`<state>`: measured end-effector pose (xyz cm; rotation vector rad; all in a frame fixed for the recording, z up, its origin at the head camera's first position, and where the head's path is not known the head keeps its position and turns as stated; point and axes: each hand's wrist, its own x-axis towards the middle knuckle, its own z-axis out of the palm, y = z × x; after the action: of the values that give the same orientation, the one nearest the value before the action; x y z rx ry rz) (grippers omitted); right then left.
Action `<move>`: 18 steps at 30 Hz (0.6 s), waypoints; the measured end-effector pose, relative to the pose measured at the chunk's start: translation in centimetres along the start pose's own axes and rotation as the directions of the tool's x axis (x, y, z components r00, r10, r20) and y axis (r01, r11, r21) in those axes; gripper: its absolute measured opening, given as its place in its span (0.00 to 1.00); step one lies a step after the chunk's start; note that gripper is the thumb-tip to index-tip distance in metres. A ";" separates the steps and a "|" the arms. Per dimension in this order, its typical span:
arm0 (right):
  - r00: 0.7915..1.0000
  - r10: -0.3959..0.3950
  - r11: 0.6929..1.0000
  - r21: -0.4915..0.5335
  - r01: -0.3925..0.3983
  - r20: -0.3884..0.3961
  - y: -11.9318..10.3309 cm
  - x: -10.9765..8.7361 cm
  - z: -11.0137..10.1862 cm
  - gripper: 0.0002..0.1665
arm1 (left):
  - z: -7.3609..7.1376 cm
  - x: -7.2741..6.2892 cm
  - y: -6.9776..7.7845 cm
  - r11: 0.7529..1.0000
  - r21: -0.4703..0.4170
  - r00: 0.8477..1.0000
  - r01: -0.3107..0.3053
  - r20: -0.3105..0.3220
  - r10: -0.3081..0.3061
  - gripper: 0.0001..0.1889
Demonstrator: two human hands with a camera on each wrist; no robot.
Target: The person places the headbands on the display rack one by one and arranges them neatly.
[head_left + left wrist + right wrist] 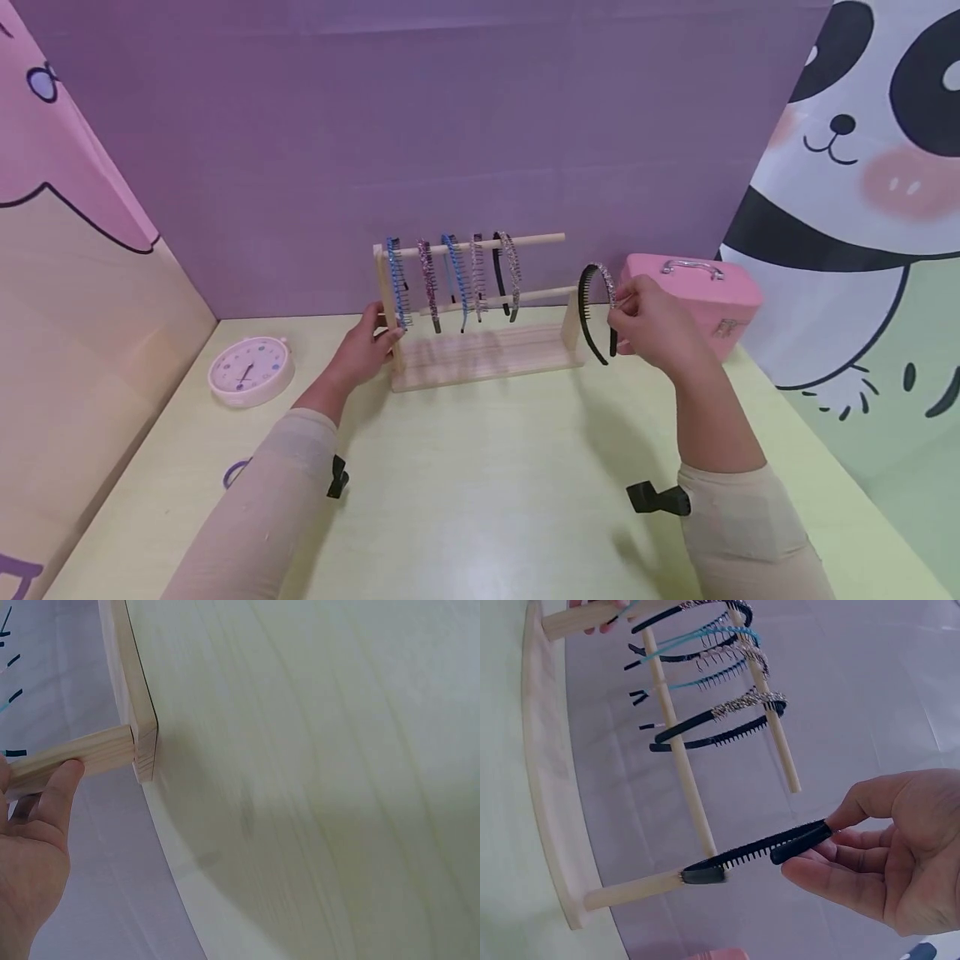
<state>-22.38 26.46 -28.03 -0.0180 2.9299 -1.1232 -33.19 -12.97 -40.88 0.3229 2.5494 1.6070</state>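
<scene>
A wooden rack (487,357) stands at the back of the table, with several toothed headbands hanging on its upper rod (547,239), among them a blue glittery one (396,287) and a silver-and-black one (513,275). My left hand (367,348) grips the rack's left post; the left wrist view shows fingers and thumb about that post (105,750). Right of the rack, my right hand (660,325) pinches a black headband (582,302) with a glittery top and inner teeth. In the right wrist view, the held headband (754,851) overlaps the rack's right post (634,890).
A pink case (686,296) with a metal handle sits behind my right hand. On the left lies a round pink clock (251,371). Part of a purple ring (234,473) shows beside my left sleeve. Purple cloth (450,108) hangs behind the table.
</scene>
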 end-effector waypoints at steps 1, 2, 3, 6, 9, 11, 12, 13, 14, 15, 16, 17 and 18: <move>1.000 0.007 1.000 -0.018 -0.007 -0.012 -0.1 0.0 -0.1 0.23 | 0.0 0.0 -0.1 1.000 -0.003 1.000 0.000 0.001 0.000 0.28; 1.000 0.008 1.000 -0.027 -0.009 -0.022 -0.1 0.0 -0.2 0.23 | -0.1 -0.1 -0.2 1.000 -0.004 1.000 0.000 0.003 0.000 0.28; 0.999 0.007 0.999 -0.034 -0.008 -0.031 -0.2 0.1 -0.3 0.23 | -0.1 -0.1 -0.2 1.000 -0.006 1.000 0.000 0.003 0.000 0.28; 0.999 -0.002 0.999 -0.053 -0.001 -0.052 -0.4 0.1 -0.9 0.25 | -0.1 -0.1 -0.2 1.000 -0.008 1.000 -0.002 0.003 0.002 0.28; 0.996 0.002 0.996 -0.087 -0.010 -0.085 -0.8 0.2 -1.3 0.26 | -0.1 -0.1 -0.2 1.000 -0.015 1.000 0.003 0.006 -0.003 0.28; 0.993 0.003 0.994 -0.104 -0.016 -0.122 -1.0 0.4 -1.5 0.26 | -0.1 -0.1 -0.3 1.000 -0.016 1.000 0.005 0.009 -0.005 0.28; 0.990 -0.002 0.993 -0.114 -0.014 -0.143 -1.1 0.5 -1.5 0.26 | -0.1 -0.1 -0.3 1.000 -0.017 1.000 0.003 0.010 -0.003 0.28; 0.986 -0.011 0.993 -0.121 -0.010 -0.166 -1.2 0.7 -1.5 0.25 | -0.1 -0.1 -0.3 1.000 -0.018 1.000 0.003 0.008 -0.003 0.28; 0.981 -0.019 0.993 -0.120 -0.004 -0.191 -1.3 0.8 -1.4 0.25 | -0.1 0.0 -0.3 1.000 -0.018 1.000 0.002 0.008 -0.002 0.28; 0.977 -0.027 0.994 -0.112 0.003 -0.211 -1.5 1.0 -1.2 0.24 | -0.1 0.0 -0.3 1.000 -0.016 1.000 0.001 0.007 -0.001 0.28; 0.973 -0.034 0.995 -0.104 0.010 -0.230 -1.6 1.2 -1.0 0.24 | -0.1 0.0 -0.3 1.000 -0.015 1.000 0.000 0.007 0.000 0.28; 0.968 -0.042 0.995 -0.097 0.018 -0.248 -1.7 1.4 -0.8 0.24 | -0.1 0.0 -0.3 1.000 -0.013 1.000 -0.002 0.005 0.002 0.28; 0.963 -0.051 0.996 -0.084 0.029 -0.265 -1.9 1.6 -0.5 0.24 | -0.1 -0.1 -0.3 1.000 -0.012 1.000 -0.003 0.004 0.003 0.28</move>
<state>-23.96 25.37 -26.36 0.0813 3.2240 -1.0928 -33.19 -13.17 -41.06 0.3288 2.5362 1.6208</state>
